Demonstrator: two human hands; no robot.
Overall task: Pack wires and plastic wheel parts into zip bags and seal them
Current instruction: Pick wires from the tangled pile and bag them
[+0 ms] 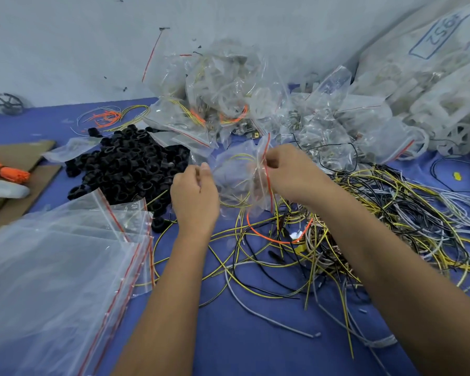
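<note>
Both hands hold one clear zip bag (235, 180) with a red seal strip above the blue table. My left hand (194, 196) pinches its left side. My right hand (288, 172) grips the red-striped mouth on the right. Coiled yellow wire shows inside the bag. A tangle of loose yellow, black, grey and orange wires (350, 234) lies under and right of my hands. A heap of black plastic wheel parts (128, 164) sits to the left of my left hand.
A stack of empty zip bags (65, 261) lies at the front left. Filled bags (228, 99) are piled at the back, with large white sacks (432, 77) at the right. Cardboard and an orange wire bundle (8, 170) are at the far left.
</note>
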